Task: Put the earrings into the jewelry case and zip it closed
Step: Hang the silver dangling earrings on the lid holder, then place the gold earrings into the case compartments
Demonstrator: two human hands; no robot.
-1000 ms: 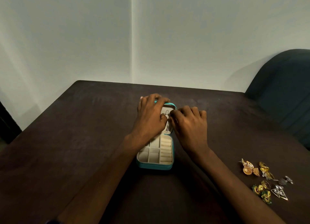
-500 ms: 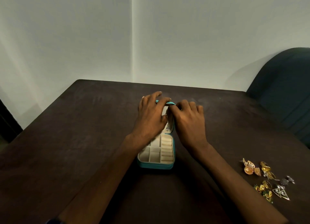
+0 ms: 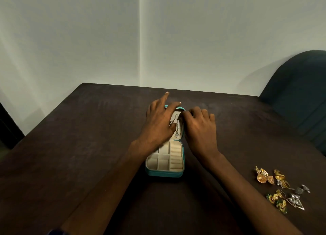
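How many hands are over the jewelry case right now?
2: the left hand covers the lid's left side, and the right hand works at the lid's right edge.

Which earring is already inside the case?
The silver dangling earring on the case lid, between both hands; the others lie in a heap on the table.

no readable text, labels, brands, numbers, signs anywhere

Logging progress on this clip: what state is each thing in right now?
Jewelry case: open, lid laid flat on the table.
Silver earring: lying inside the lid.
Compartments: those in view look empty.
Loose earrings: piled on the table, outside the case.
Left hand: resting on the lid.
Right hand: fingertips pinched at the earring's top.
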